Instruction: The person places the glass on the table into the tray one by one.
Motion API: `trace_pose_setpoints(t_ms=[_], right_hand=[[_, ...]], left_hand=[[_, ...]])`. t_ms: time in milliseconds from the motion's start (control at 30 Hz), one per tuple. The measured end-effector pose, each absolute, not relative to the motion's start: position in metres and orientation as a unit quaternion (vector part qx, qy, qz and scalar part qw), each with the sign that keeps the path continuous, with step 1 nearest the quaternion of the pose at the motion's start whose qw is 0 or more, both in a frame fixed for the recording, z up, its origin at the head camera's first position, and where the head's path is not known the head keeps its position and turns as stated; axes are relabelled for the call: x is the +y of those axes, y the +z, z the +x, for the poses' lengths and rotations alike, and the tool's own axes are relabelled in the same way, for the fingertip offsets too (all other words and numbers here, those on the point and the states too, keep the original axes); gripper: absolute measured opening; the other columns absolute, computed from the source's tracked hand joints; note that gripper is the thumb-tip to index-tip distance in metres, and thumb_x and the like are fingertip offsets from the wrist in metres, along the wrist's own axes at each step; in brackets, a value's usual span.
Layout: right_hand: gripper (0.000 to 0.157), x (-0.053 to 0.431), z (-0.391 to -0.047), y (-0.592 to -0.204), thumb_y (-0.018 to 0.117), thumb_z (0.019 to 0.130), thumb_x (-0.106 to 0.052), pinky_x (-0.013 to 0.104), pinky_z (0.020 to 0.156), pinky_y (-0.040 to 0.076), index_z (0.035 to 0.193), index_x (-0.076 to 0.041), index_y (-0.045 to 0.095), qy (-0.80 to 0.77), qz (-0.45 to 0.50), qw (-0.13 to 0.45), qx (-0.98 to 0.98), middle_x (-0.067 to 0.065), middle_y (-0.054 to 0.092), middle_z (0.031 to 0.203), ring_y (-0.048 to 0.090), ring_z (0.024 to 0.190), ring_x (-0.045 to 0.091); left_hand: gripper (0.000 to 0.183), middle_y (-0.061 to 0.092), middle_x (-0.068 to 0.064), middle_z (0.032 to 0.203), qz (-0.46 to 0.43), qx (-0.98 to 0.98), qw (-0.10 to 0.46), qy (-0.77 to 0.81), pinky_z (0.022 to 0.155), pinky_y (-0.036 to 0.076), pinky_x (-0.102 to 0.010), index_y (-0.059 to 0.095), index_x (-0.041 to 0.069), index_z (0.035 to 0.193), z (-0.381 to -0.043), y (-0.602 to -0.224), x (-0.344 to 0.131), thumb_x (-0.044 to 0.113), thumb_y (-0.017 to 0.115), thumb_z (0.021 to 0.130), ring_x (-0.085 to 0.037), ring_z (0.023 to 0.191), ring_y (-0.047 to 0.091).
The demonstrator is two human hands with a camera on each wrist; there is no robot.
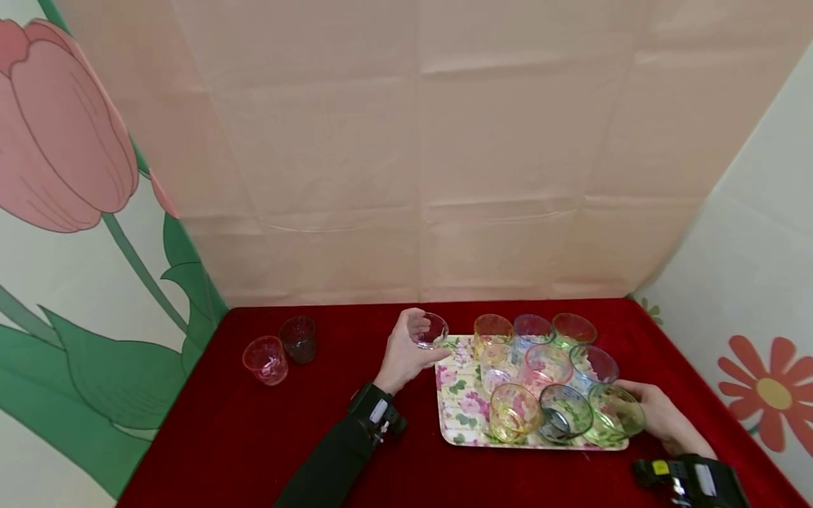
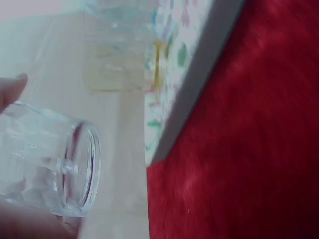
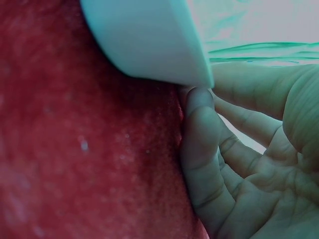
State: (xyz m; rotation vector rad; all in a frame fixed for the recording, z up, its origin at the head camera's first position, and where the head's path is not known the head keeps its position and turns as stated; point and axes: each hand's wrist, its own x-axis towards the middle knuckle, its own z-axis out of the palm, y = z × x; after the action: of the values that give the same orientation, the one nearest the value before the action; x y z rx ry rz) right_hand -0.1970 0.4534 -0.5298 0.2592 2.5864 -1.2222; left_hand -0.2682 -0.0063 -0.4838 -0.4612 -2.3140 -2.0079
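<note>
My left hand (image 1: 409,349) grips a clear drinking glass (image 1: 433,330) by its sides, near the back left corner of the floral tray (image 1: 454,423). In the left wrist view this glass (image 2: 45,159) appears tipped sideways between thumb and fingers, beside the tray's edge. My right hand (image 1: 663,416) holds the tray's right edge by the front green glass (image 1: 616,416). In the right wrist view, fingertips (image 3: 199,119) curl beneath the white tray rim (image 3: 149,40). Several coloured glasses stand in rows on the tray, among them a yellow one (image 1: 513,416) and a dark one (image 1: 564,416).
On the red cloth at the left, a pink glass (image 1: 267,361) tilts beside a dark grey glass (image 1: 298,340). A beige sheet (image 1: 419,176) hangs behind the red-covered table (image 1: 222,437), with flower-printed walls on both sides.
</note>
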Motion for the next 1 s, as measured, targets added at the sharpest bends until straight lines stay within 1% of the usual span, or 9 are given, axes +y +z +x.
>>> trace_pose_setpoints(t_ms=[133,233,367,467,600,700,800,933,1000], right_hand=[[0.06,0.454,-0.198,-0.53,0.07,0.098,-0.033,0.031,0.07,0.052,0.132,0.014,0.056,-0.424,0.088,0.136,0.891,0.014,0.068,0.109,0.055,0.091,0.021],[0.059,0.453,-0.197,-0.53,0.07,0.098,-0.032,0.031,0.071,0.053,0.132,0.014,0.056,-0.43,0.09,0.141,0.887,0.013,0.069,0.109,0.055,0.092,0.021],[0.062,0.453,-0.197,-0.53,0.07,0.097,-0.034,0.032,0.072,0.054,0.134,0.014,0.054,-0.436,0.094,0.145,0.883,0.014,0.069,0.11,0.056,0.093,0.021],[0.064,0.452,-0.197,-0.528,0.069,0.098,-0.035,0.032,0.072,0.054,0.134,0.015,0.053,-0.437,0.098,0.146,0.882,0.014,0.069,0.111,0.056,0.093,0.021],[0.065,0.452,-0.196,-0.527,0.069,0.098,-0.036,0.033,0.071,0.054,0.134,0.014,0.053,-0.436,0.099,0.146,0.883,0.014,0.068,0.111,0.056,0.093,0.021],[0.067,0.451,-0.196,-0.526,0.07,0.097,-0.038,0.033,0.071,0.053,0.136,0.014,0.052,-0.436,0.101,0.148,0.882,0.015,0.068,0.111,0.055,0.094,0.022],[0.066,0.451,-0.195,-0.526,0.071,0.096,-0.038,0.033,0.071,0.052,0.135,0.012,0.054,-0.439,0.103,0.151,0.88,0.013,0.067,0.109,0.055,0.093,0.021],[0.06,0.45,-0.194,-0.526,0.07,0.097,-0.036,0.032,0.07,0.052,0.132,0.011,0.057,-0.445,0.094,0.148,0.878,0.009,0.067,0.107,0.056,0.09,0.019],[0.059,0.451,-0.194,-0.526,0.069,0.097,-0.036,0.032,0.07,0.052,0.132,0.011,0.057,-0.444,0.091,0.146,0.88,0.009,0.067,0.107,0.056,0.09,0.019]], left_hand=[[0.078,0.057,-0.015,0.129,-0.156,-0.713,0.002,-0.684,0.101,0.048,-0.05,0.042,0.0,0.14,-0.273,-0.485,0.002,0.003,0.088,0.078,-0.034,0.122,0.053],[0.08,0.057,-0.016,0.13,-0.147,-0.717,-0.006,-0.681,0.101,0.049,-0.047,0.04,0.0,0.141,-0.276,-0.488,0.008,0.004,0.087,0.077,-0.035,0.122,0.053],[0.077,0.058,-0.014,0.131,-0.14,-0.731,-0.014,-0.668,0.101,0.049,-0.043,0.044,0.004,0.139,-0.28,-0.49,0.016,0.007,0.089,0.077,-0.033,0.123,0.054],[0.074,0.057,-0.017,0.131,-0.141,-0.72,-0.026,-0.679,0.099,0.05,-0.042,0.046,0.004,0.137,-0.283,-0.491,0.02,0.002,0.088,0.076,-0.034,0.124,0.053],[0.077,0.053,-0.023,0.134,-0.135,-0.708,-0.038,-0.692,0.095,0.051,-0.041,0.044,0.002,0.139,-0.287,-0.493,0.025,-0.004,0.086,0.075,-0.04,0.127,0.049],[0.078,0.053,-0.02,0.136,-0.12,-0.722,-0.046,-0.68,0.098,0.05,-0.043,0.043,0.004,0.14,-0.287,-0.494,0.028,-0.001,0.086,0.075,-0.038,0.129,0.048],[0.077,0.053,-0.017,0.137,-0.117,-0.729,-0.064,-0.671,0.101,0.049,-0.046,0.044,0.005,0.139,-0.287,-0.496,0.03,0.0,0.087,0.075,-0.037,0.132,0.048],[0.076,0.054,-0.017,0.134,-0.122,-0.732,-0.073,-0.667,0.1,0.049,-0.046,0.048,0.008,0.137,-0.291,-0.499,0.033,-0.002,0.088,0.073,-0.038,0.131,0.049],[0.076,0.055,-0.016,0.133,-0.122,-0.738,-0.071,-0.659,0.1,0.049,-0.046,0.049,0.009,0.137,-0.293,-0.5,0.035,-0.002,0.089,0.073,-0.036,0.128,0.051]])
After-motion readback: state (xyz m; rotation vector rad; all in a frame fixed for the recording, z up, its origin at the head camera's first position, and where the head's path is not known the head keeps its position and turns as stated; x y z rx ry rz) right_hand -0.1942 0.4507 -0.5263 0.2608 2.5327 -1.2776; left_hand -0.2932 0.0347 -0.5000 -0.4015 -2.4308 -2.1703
